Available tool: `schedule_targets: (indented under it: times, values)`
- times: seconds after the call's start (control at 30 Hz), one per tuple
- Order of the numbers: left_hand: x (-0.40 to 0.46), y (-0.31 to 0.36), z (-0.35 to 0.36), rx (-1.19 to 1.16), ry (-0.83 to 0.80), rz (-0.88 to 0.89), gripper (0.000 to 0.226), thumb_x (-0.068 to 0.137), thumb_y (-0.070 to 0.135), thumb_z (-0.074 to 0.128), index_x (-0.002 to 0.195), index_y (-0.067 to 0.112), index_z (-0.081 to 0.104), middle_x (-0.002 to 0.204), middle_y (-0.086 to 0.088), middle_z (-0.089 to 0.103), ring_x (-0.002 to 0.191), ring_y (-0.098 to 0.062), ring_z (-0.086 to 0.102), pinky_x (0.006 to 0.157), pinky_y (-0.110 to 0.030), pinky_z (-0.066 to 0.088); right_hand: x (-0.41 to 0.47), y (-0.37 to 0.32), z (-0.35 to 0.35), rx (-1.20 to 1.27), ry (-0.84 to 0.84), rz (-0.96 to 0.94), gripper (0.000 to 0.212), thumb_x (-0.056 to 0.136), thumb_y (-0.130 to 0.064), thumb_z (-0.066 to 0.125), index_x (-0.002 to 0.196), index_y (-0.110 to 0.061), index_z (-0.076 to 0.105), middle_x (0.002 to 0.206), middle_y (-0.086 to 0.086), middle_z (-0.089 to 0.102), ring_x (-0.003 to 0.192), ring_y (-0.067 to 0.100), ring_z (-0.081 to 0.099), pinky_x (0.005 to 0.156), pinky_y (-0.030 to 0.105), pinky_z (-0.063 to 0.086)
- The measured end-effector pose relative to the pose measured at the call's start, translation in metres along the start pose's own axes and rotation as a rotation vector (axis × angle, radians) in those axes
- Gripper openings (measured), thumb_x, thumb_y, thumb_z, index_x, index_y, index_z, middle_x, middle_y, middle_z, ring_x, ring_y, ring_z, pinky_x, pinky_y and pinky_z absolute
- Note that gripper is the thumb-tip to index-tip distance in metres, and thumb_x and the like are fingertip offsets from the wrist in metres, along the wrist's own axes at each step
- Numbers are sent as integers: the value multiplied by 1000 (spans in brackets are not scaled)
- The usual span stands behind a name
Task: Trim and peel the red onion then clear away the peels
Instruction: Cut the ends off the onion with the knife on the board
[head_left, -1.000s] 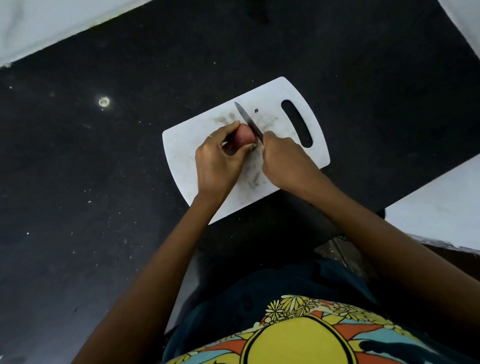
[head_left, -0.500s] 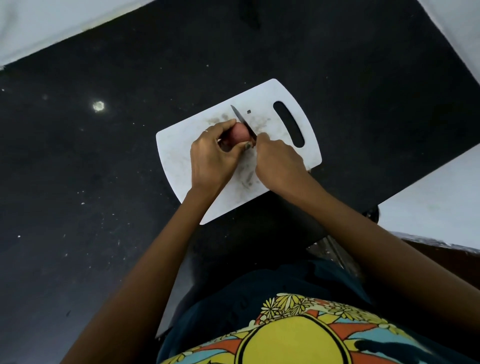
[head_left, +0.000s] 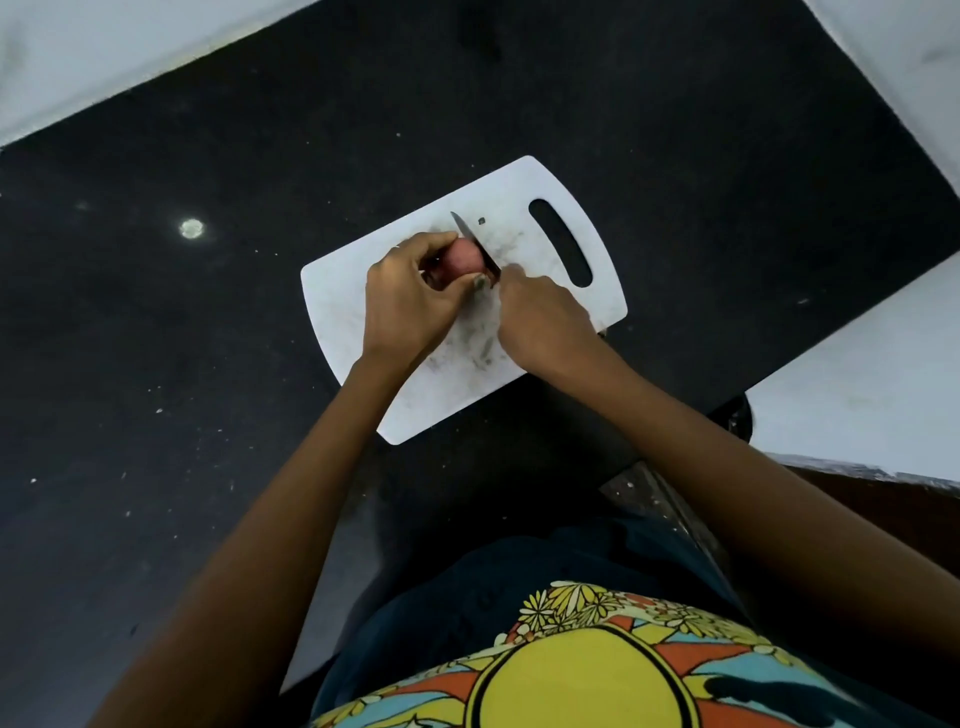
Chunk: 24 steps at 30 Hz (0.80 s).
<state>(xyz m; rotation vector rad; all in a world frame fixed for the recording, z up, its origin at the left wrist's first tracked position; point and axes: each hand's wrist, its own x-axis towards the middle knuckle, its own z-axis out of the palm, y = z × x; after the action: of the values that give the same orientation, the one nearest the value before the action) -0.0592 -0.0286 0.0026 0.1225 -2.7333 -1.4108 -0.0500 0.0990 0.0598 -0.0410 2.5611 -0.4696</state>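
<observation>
Head view, and we're right at the trimming stage: our left hand (head_left: 410, 299) has its fingers and thumb curled round the red onion (head_left: 464, 258), pinning it to the white cutting board (head_left: 358, 291) near the board's middle. Our right hand (head_left: 540, 317) is wrapped tight round the handle of the knife (head_left: 475, 241), blade laid against the onion's right end, tip pointing away from us. By our reckoning that end is only now being cut; how deep the blade sits, we can't tell. The skin looks to be on, pinkish-red all over what shows. No loose peels anywhere on the board or the black counter (head_left: 156, 364), only grey smudges and one dark speck (head_left: 481, 221). So peeling and clearing away are all ahead of us.
</observation>
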Motion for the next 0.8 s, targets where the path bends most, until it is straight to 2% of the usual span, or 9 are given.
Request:
schedule_targets:
  times: [0.1, 0.23, 0.5, 0.63, 0.8]
  values:
    - [0, -1, 0, -6, 0, 12, 41, 75, 24, 78, 112, 11, 68, 99, 10, 63, 85, -4, 59, 77, -5, 45, 7, -3, 0, 10, 15, -11, 26, 97, -10, 34, 120, -5, 44, 116, 17, 56, 106, 34, 55, 70, 36, 33]
    - [-3, -2, 2, -3, 19, -4, 46, 73, 26, 78, 115, 12, 66, 104, 5, 67, 85, -4, 58, 78, -9, 48, -5, 5, 2, 7, -11, 17, 27, 95, -8, 33, 120, -6, 42, 115, 17, 56, 106, 35, 55, 71, 37, 33]
    - [1, 0, 3, -46, 19, -33, 43, 73, 23, 79, 112, 10, 67, 99, 8, 64, 83, -3, 58, 75, -2, 43, 6, -3, 6, 36, 12, 40, 27, 97, -9, 34, 122, -5, 43, 119, 18, 55, 109, 35, 54, 72, 35, 33]
    - [-2, -3, 4, -24, 22, -14, 43, 74, 25, 78, 114, 12, 67, 103, 6, 67, 84, -3, 58, 77, -6, 46, 4, 1, 8, 43, 15, 27, 26, 96, -9, 35, 121, -5, 43, 116, 18, 56, 106, 36, 55, 71, 36, 33]
    - [-3, -4, 5, -33, 41, -21, 45, 73, 26, 78, 114, 13, 66, 106, 5, 68, 86, -5, 60, 82, -18, 52, -3, 4, 13, 15, 34, 25, 23, 95, -7, 36, 117, -5, 42, 114, 18, 56, 105, 37, 55, 70, 38, 33]
